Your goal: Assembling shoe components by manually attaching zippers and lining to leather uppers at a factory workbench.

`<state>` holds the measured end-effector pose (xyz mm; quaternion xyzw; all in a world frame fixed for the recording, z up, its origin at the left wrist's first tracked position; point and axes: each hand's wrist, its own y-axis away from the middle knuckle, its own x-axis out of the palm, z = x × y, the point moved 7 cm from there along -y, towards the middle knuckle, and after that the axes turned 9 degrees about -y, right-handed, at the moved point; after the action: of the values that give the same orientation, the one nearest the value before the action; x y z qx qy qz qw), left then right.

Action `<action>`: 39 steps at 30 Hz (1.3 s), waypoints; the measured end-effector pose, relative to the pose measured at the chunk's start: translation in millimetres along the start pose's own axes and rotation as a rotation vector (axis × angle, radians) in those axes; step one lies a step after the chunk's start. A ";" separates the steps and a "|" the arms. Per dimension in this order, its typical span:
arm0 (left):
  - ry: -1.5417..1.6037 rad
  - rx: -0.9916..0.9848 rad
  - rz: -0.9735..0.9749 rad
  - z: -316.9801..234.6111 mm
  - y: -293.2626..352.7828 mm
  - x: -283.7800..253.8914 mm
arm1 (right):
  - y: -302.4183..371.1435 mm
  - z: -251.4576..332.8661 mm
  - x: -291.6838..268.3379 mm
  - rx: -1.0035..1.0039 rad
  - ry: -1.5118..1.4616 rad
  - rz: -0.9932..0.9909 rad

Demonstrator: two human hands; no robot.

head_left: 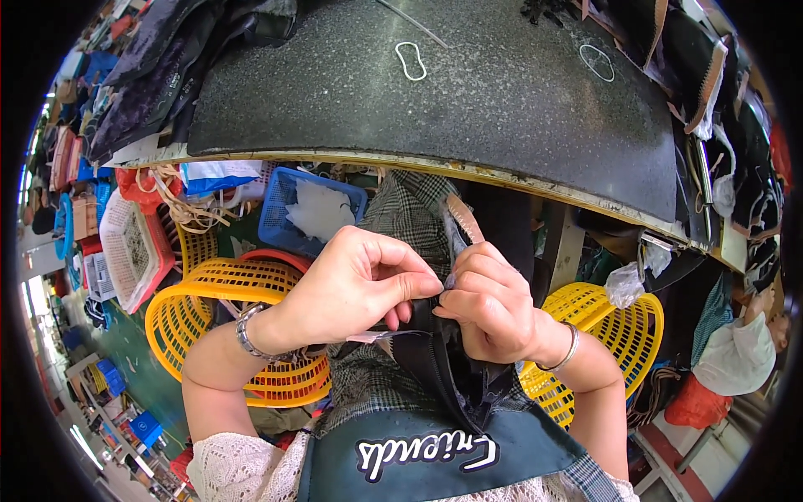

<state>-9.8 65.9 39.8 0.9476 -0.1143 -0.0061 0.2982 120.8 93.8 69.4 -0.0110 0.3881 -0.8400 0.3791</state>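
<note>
Over my lap hangs a black fabric piece (431,366), its lower part folded and dangling in front of my apron (418,456). What looks like a zipper line runs down it. My left hand (347,289) is closed, thumb and forefinger pinching at the upper end of the piece. Right beside it, my right hand (489,305) is closed around the same piece, fingers curled, so the fingertips of both hands almost meet. A tan strip with a notched edge (465,219) sticks up beyond my right hand. The exact spot being pinched is too small to make out.
A dark worktop (435,109) lies ahead, with two white loops (411,61) and a thin rod on it. Yellow baskets (219,276) stand either side of me. A blue basket (276,205) holds white material. Dark pieces (188,71) are heaped at the worktop's left.
</note>
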 end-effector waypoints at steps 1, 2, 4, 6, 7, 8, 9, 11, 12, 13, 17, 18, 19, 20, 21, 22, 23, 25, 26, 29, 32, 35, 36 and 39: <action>0.000 0.000 0.001 0.3 -0.1 0.2 | -0.1 -0.1 -0.1 -0.002 0.004 -0.004; -0.009 -0.006 -0.006 1.0 0.0 0.0 | 0.0 0.0 -0.5 -0.004 0.007 -0.008; -0.018 -0.012 -0.015 2.9 1.4 1.3 | -0.3 1.3 -0.8 0.009 0.022 0.027; -0.029 0.047 -0.070 1.4 3.4 1.4 | -2.4 5.1 -2.2 0.021 0.036 0.062; -0.030 0.046 -0.073 3.1 2.8 -1.1 | -5.1 11.3 -1.6 -0.012 0.110 0.103; -0.050 0.066 -0.112 3.4 2.3 -8.6 | -7.9 18.7 -1.9 -0.046 0.185 0.143; -0.070 0.087 -0.143 1.9 2.2 -14.5 | -9.9 27.6 -7.4 -0.032 0.270 0.191; -0.022 -0.057 -0.065 11.4 3.5 -15.6 | -7.6 41.7 -15.4 -0.034 0.259 0.255; 0.036 0.057 -0.173 16.0 -0.1 -23.3 | -0.7 53.3 -20.0 -0.077 0.324 0.242; 0.089 0.170 -0.277 21.5 -1.2 -33.7 | 1.9 54.4 -27.4 -0.041 0.409 0.142; 0.494 -0.099 0.423 36.6 -8.8 11.2 | -11.7 44.6 -35.9 0.112 0.316 0.332; 0.506 -0.247 0.334 46.8 -4.0 24.6 | -16.0 46.5 -31.0 0.098 0.265 0.447; 0.435 -0.026 0.461 39.8 -3.5 27.7 | -21.2 49.9 -27.3 0.085 0.223 0.561; 0.272 -0.004 0.479 41.4 -4.8 25.7 | -32.6 57.4 -27.7 0.028 0.216 0.568; 0.109 0.020 0.501 38.5 -5.7 25.4 | -44.5 67.4 -31.0 0.006 0.246 0.560; 0.049 0.263 0.152 9.5 -2.0 23.1 | -55.2 79.9 -37.6 -0.018 0.340 0.515; -0.016 0.500 -0.230 -28.8 27.4 21.1 | -63.7 96.4 -43.0 -0.069 0.411 0.465; -0.853 0.686 -0.389 -93.5 54.3 16.6 | -74.6 121.1 -50.0 -0.140 0.687 0.398; -0.865 0.706 -0.385 -95.9 51.4 18.5 | -73.6 122.1 -47.9 -0.240 0.802 0.341; -0.861 0.746 -0.684 -79.5 38.3 21.3 | -63.4 79.5 -50.7 -0.245 0.712 -0.091; -0.744 0.660 -0.762 -72.7 35.8 20.2 | -59.7 49.4 -56.0 -0.201 0.538 -0.117; -0.897 0.666 -0.747 -72.9 39.0 24.1 | -50.2 48.2 -49.9 -0.178 0.487 -0.227; -0.932 0.681 -0.712 -86.0 39.4 26.1 | -49.8 46.3 -56.2 -0.158 0.473 -0.286; -0.974 0.667 -0.705 -96.6 47.0 37.3 | -60.1 42.3 -90.1 -0.023 0.540 -0.447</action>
<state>24.2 74.7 147.9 0.8586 0.0839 -0.4925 -0.1148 160.5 149.5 163.5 0.1225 0.4720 -0.8703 0.0690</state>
